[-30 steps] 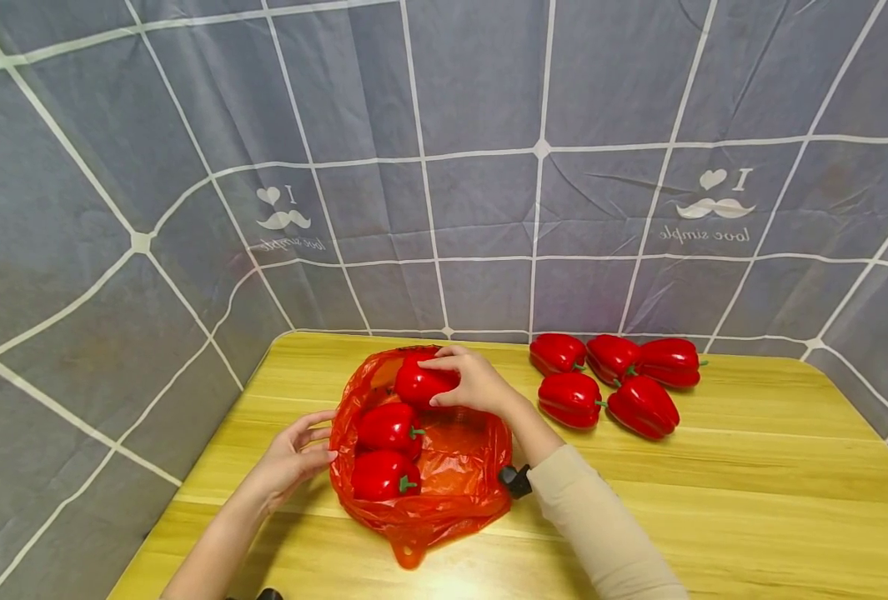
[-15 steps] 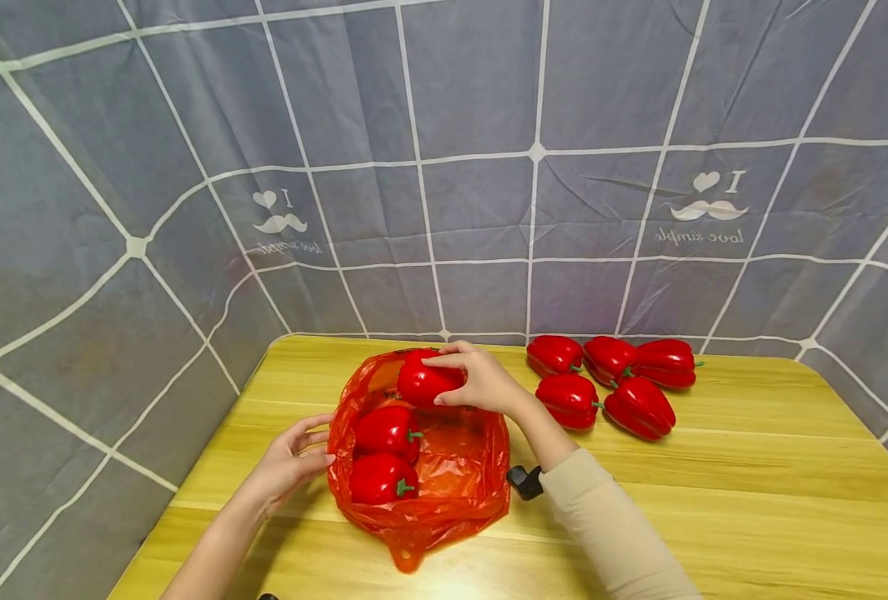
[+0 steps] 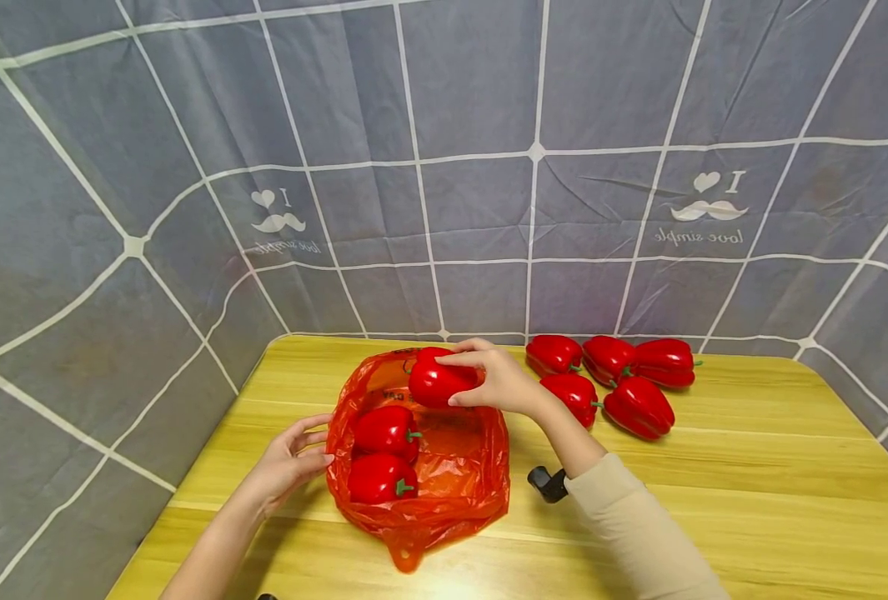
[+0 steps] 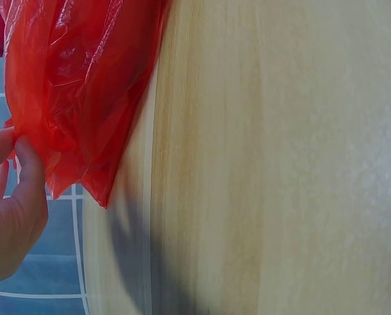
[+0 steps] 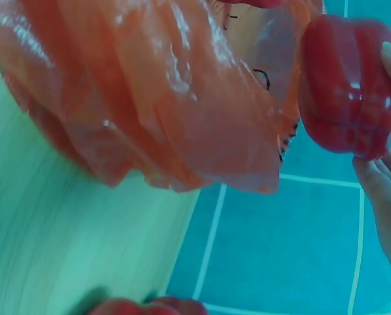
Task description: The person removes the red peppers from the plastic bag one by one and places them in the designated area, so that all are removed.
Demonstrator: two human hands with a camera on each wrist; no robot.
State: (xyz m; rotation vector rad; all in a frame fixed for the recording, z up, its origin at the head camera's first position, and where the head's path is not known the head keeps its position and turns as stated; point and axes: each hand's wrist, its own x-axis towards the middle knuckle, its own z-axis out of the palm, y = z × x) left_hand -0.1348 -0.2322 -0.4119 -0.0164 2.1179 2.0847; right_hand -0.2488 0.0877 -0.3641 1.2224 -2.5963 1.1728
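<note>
A red plastic bag (image 3: 451, 508) stands wide-mouthed on the table, with two red bell peppers (image 3: 387, 429) inside along its left wall. My right hand (image 3: 499, 379) grips another bell pepper (image 3: 439, 379) between thumb and fingers over the far right part of the bag's mouth. In the right wrist view, this held bell pepper (image 5: 349, 85) is up beside the rim. My left hand (image 3: 289, 462) is at the bag's left rim. There, in the left wrist view, the thumb and fingers (image 4: 30, 164) pinch the thin film.
Several more red bell peppers (image 3: 641, 407) lie grouped on the wooden table (image 3: 751, 483) at the back right. A grey cloth with white grid lines (image 3: 481, 217) rises behind and to the left of the table. A black wrist device (image 3: 547, 483) sits at my right sleeve.
My right hand has shifted slightly to the right with the bell pepper in its grip, and print inside the bag now shows below it. The left hand stays at the rim.
</note>
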